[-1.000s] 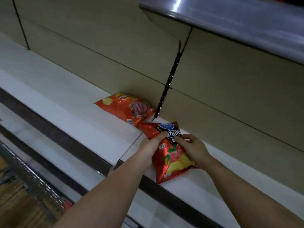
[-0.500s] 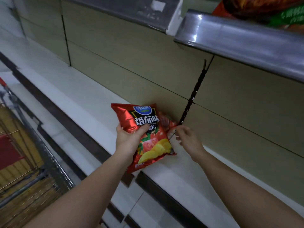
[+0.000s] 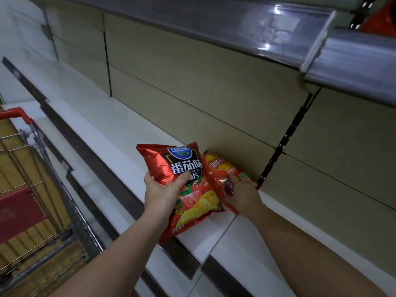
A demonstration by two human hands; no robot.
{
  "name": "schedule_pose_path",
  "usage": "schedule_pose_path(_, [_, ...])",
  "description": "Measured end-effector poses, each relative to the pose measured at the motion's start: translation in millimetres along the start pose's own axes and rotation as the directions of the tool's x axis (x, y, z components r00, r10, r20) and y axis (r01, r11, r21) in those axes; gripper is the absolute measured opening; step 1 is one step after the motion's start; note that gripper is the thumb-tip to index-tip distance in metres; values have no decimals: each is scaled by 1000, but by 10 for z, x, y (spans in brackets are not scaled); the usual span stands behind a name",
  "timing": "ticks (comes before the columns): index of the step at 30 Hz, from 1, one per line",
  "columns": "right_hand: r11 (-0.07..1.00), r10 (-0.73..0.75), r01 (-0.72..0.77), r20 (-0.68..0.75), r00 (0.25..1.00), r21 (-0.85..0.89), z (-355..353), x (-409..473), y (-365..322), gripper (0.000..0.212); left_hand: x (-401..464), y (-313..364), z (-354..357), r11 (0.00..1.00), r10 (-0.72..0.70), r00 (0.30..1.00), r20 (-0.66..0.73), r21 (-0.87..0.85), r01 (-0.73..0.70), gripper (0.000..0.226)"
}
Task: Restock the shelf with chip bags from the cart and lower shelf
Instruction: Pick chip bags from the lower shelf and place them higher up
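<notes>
My left hand [image 3: 162,194] grips a red tomato-flavour chip bag [image 3: 182,185] by its left edge and holds it tilted above the front of the white shelf [image 3: 102,133]. Right behind it an orange-red Lay's bag [image 3: 218,170] lies on the shelf against the beige back panel. My right hand [image 3: 242,194] rests on that bag with fingers over its lower half; whether they curl round it is unclear.
A wire shopping cart [image 3: 42,200] with a red handle stands at the lower left. A grey shelf edge [image 3: 278,39] overhangs above. A black slotted upright [image 3: 285,138] runs down the back panel beside the Lay's bag. A lower shelf lies below.
My left hand has lifted the tomato bag off the shelf and to the left. My right hand let go of it and moved onto the Lay's bag behind. The view swung left toward the cart.
</notes>
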State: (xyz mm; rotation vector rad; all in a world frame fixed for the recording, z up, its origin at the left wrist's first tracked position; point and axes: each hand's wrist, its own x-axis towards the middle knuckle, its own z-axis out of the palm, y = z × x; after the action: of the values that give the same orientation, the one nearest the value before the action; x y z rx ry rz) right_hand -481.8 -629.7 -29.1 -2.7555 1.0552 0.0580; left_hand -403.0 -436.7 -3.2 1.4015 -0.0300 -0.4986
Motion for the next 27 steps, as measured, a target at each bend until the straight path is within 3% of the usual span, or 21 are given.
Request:
schedule_pose_path(3, [987,-39,32,-39,998,-155,72,-156,18,72,2,-37,35,1000,-23,1000,4,9,23,81])
schedule_pose_path(11, [982,-106,87,-111,988,-167,-62,-455,232,71,-134,-50,220,996,-37,999,26,86,35,83])
schedule_pose_path(18, [977,18,-26,-42,999,-212,-301,-1095,717,88,-449,-114,537,989,-49,991,125,147,30,80])
schedule_pose_path(24, [991,11,6,121,993,-137,-620,-1611,1110,48,-758,-221,846,955,-128,948,290,293,39,92])
schedule_pose_path(27, [999,51,-51,34,998,7,-644,-1491,1323,38,-865,-249,949,944,-116,944,308,329,9,88])
